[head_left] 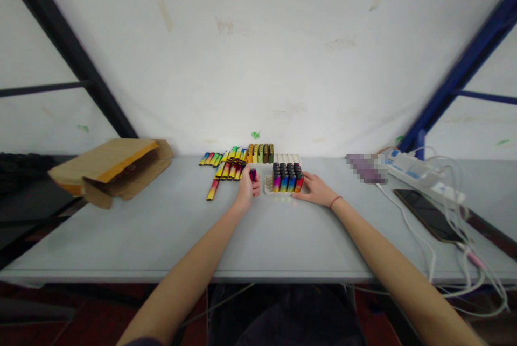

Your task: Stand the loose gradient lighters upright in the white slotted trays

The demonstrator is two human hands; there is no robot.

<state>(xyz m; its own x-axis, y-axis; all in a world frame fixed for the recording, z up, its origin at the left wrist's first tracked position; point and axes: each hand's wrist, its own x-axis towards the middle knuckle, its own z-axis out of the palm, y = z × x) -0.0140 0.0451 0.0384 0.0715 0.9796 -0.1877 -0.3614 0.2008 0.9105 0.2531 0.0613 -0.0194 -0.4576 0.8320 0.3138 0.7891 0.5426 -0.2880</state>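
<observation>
A pale, scuffed wall rises behind a grey surface. Near the middle sits a front tray, white, carrying upright lighters with black tops and bodies in purple, blue and red; the cells at its left end are bare. The left hand is just left of this tray, its grip closed around a purple lighter, held between thumb and fingers. The right hand touches the tray's right end, thumb at the front and fingers along the side; whether that grip is clamped, I cannot tell.

Behind, a second white tray stands beside an upright yellowish block of pieces. Loose shiny pieces lie left of it, and one yellow-and-red piece lies nearer the person. Farther left, a brown cardboard box gapes. On the right are a power strip and a dark phone.
</observation>
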